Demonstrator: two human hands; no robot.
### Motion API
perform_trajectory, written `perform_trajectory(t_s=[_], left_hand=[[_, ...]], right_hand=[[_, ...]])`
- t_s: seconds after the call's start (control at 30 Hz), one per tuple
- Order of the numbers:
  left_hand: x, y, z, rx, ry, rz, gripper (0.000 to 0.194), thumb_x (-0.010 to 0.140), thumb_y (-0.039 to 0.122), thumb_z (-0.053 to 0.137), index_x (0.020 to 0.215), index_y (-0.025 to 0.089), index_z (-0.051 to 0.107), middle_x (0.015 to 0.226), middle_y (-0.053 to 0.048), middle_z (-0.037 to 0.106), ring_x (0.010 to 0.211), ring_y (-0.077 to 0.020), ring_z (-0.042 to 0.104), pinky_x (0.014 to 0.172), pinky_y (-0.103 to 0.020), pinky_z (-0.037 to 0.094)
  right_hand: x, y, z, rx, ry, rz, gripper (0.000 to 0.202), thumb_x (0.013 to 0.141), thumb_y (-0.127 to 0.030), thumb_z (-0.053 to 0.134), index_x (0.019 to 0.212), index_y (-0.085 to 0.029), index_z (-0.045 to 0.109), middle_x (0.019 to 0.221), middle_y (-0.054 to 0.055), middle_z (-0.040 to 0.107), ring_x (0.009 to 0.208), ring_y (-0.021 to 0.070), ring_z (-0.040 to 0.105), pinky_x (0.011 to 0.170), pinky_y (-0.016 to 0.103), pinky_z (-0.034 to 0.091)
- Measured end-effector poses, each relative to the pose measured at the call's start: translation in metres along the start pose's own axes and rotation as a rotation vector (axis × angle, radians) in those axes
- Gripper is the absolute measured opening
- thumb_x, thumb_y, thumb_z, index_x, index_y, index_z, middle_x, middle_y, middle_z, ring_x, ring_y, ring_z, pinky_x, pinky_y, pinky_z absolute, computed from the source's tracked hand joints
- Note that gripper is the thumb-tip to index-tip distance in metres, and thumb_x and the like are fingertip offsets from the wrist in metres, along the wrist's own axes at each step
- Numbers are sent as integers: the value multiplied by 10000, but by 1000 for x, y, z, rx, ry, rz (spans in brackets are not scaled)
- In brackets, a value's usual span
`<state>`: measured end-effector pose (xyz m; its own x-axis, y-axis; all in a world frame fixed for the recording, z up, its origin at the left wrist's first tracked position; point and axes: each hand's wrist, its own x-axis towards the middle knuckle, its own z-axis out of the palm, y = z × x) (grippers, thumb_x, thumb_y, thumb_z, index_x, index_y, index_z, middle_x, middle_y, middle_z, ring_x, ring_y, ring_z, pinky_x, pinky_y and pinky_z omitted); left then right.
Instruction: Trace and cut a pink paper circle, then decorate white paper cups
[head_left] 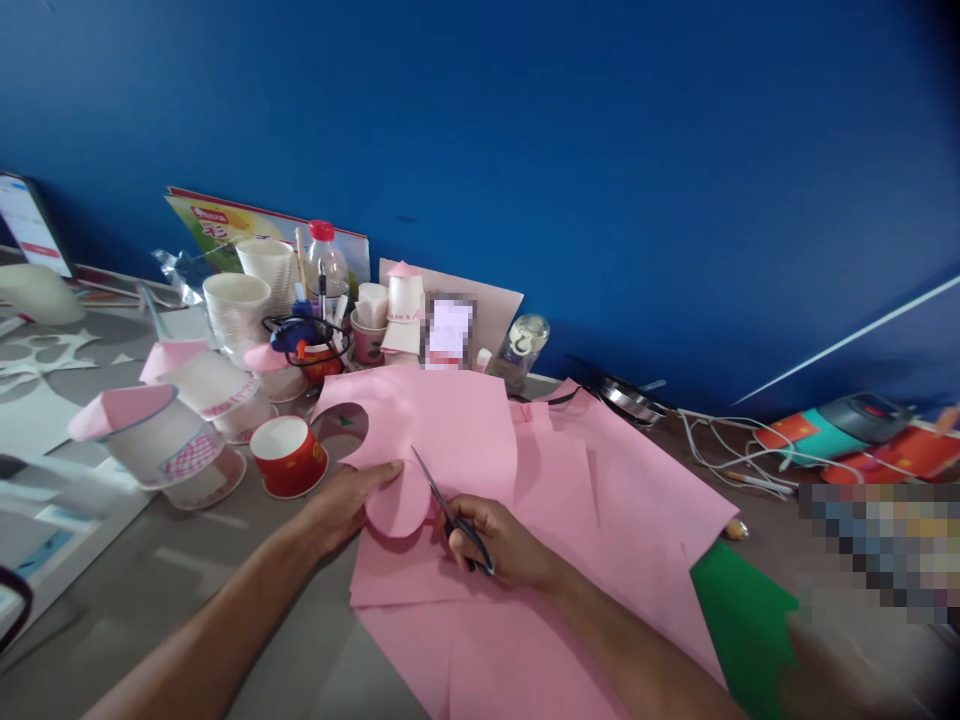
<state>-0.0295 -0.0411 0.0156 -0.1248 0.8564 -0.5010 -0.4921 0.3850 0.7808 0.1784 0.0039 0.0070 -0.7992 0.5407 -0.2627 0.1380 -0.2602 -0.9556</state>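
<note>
My left hand [341, 505] pinches a pink sheet of paper [457, 425] at its lower left, thumb on top. A round, partly cut flap [400, 505] hangs from the sheet just right of that thumb. My right hand [491, 540] is closed round the handles of black-handled scissors [469, 537]. Their blades point up and left and lie against the paper at the edge of the round flap. A curved notch is cut out of the sheet's left side. Beneath both hands more pink paper [540, 640] lies in overlapping sheets.
On the left stand paper cup models with pink roofs [161, 435], a red paper cup [289, 456] and stacked white cups [237, 305]. A bottle with a red cap [327, 260] and a glass jar [526, 345] stand behind. White cables [720, 440] and green paper [742, 620] lie right.
</note>
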Motion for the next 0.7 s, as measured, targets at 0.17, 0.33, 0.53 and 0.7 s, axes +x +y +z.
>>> perform_trajectory(t_s=[0.17,0.33,0.53,0.7], left_hand=[[0,-1,-1,2,23,7,155,717,213,744,665,68,731,663,-141,756,588,-220,693,593,-279,553],[1,-1,-2,20,23,20,189,704,242,760,667,59,734,647,-134,751,575,-212,682,589,-281,550],[-1,1,-2,32,29,22,194,695,247,770,641,64,735,638,-127,748,573,-205,674,566,-271,536],[-1,2,-3,49,43,24,202,676,251,786,644,56,741,629,-129,745,569,-202,668,543,-263,520]], right_hand=[[0,3,-1,1,-8,-16,545,682,-651,738,828,-155,568,624,-50,522,474,57,466,448,190,341],[0,3,-2,-12,-6,-11,554,680,-657,736,838,-152,571,628,-51,525,482,52,465,447,181,336],[0,3,-1,-10,1,1,577,659,-672,739,842,-150,575,636,-48,528,481,51,462,445,183,334],[0,2,0,-33,8,5,554,678,-660,730,836,-151,578,633,-49,530,485,51,460,449,182,330]])
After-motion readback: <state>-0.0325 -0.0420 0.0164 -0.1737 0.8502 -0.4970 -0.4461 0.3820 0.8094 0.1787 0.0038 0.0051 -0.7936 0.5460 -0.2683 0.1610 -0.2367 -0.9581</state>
